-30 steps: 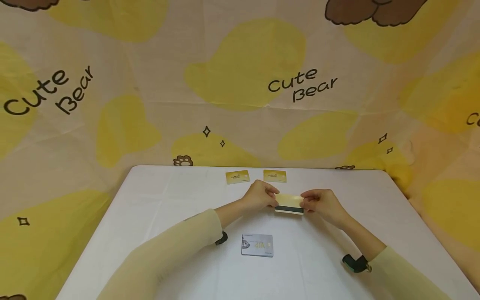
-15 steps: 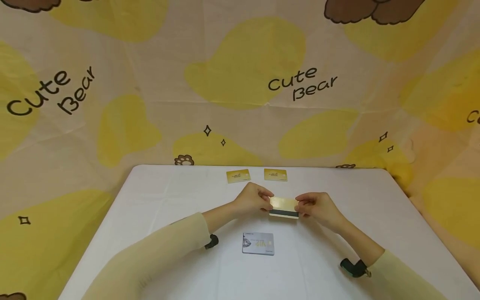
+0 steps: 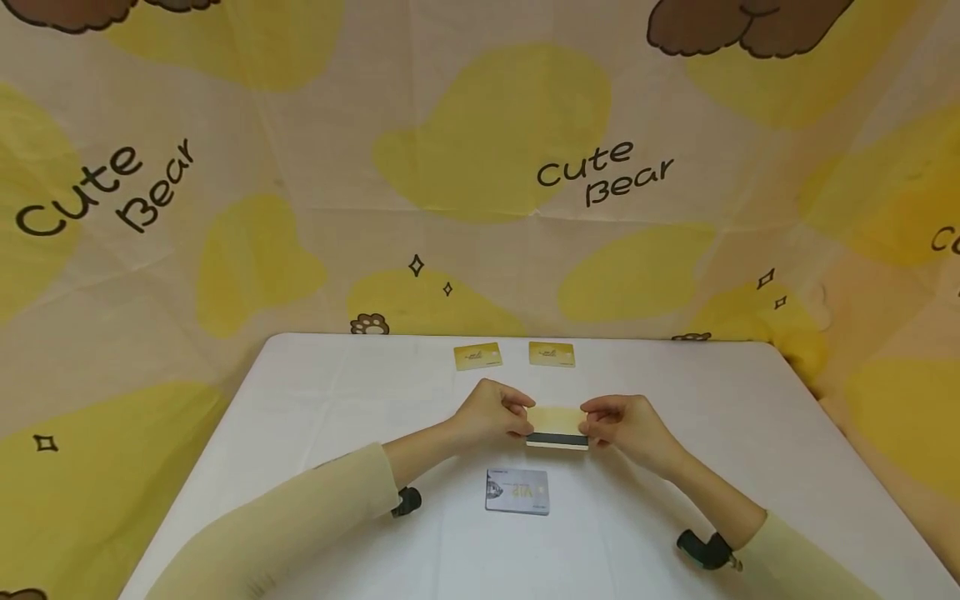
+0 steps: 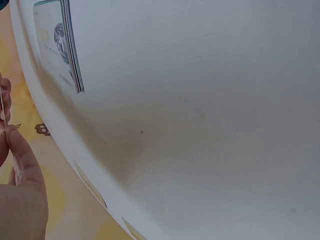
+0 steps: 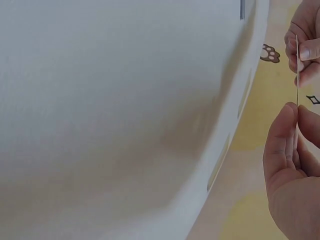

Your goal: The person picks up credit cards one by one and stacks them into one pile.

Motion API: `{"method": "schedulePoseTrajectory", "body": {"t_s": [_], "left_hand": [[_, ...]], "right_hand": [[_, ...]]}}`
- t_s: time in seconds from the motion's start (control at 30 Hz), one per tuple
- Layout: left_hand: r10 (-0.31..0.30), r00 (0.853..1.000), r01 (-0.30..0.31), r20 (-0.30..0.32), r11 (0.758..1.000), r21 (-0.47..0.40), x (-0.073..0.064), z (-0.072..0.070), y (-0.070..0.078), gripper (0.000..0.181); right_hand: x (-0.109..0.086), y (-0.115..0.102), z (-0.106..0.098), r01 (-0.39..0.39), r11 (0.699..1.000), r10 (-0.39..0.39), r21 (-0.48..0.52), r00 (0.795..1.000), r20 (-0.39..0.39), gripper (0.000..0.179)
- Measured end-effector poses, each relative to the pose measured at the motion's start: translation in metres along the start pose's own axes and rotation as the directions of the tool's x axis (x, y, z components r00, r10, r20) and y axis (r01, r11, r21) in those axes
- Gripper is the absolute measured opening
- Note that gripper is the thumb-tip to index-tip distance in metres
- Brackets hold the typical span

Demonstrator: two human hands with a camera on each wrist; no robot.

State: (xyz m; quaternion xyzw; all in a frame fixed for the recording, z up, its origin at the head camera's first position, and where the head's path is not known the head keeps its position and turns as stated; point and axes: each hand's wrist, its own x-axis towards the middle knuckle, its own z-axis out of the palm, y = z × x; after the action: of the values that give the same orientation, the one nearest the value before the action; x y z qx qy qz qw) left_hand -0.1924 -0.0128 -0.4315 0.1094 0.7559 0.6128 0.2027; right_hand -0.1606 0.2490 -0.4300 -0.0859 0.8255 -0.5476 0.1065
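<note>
Between both hands a pale gold card (image 3: 557, 422) with a dark stripe along its lower part is held above the table. My left hand (image 3: 491, 415) pinches its left edge, while my right hand (image 3: 630, 429) pinches the right edge between thumb and fingers. In the right wrist view the card (image 5: 297, 75) appears edge-on as a thin line. Nearer to me lies a stack of silver cards (image 3: 517, 491) with "VIP" on top; its layered edges show in the left wrist view. Two gold cards lie near the far edge, the left one (image 3: 477, 357) slightly turned and the right one (image 3: 552, 354) straighter.
The table has a white cover (image 3: 360, 400) and rounded far corners. Behind it hangs a yellow and beige patterned cloth (image 3: 480, 167). Dark wrist-worn devices sit on the left wrist (image 3: 407, 502) and right wrist (image 3: 705, 550).
Both hands have moved left and toward me with the gold card between them, closer to the silver stack. The other cards stay where they were on the table.
</note>
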Motion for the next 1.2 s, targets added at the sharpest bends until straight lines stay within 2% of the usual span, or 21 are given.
{"method": "schedulePoseTrajectory", "body": {"t_s": [0.5, 0.77, 1.03, 1.2], "left_hand": [[-0.035, 0.999, 0.035, -0.011, 0.999, -0.005, -0.021, -0.008, -0.007, 0.033], [-0.057, 0.998, 0.058, -0.027, 0.998, 0.025, -0.029, -0.013, -0.005, 0.033], [-0.044, 0.999, 0.046, -0.032, 0.995, 0.087, -0.036, -0.017, -0.006, 0.032], [-0.056, 0.998, 0.057, -0.03, 0.997, 0.055, -0.039, -0.018, -0.009, 0.033]], "right_hand": [[-0.004, -0.001, 0.016, 0.019, 1.0, -0.02, 0.02, 0.998, 0.056, 0.036], [-0.007, -0.006, 0.023, 0.004, 0.999, -0.007, 0.054, 0.998, 0.063, 0.037], [-0.009, -0.006, 0.032, 0.008, 0.999, -0.01, 0.033, 0.998, 0.059, 0.036], [-0.01, -0.007, 0.037, -0.005, 1.0, 0.004, 0.015, 0.999, 0.046, 0.034]]}}
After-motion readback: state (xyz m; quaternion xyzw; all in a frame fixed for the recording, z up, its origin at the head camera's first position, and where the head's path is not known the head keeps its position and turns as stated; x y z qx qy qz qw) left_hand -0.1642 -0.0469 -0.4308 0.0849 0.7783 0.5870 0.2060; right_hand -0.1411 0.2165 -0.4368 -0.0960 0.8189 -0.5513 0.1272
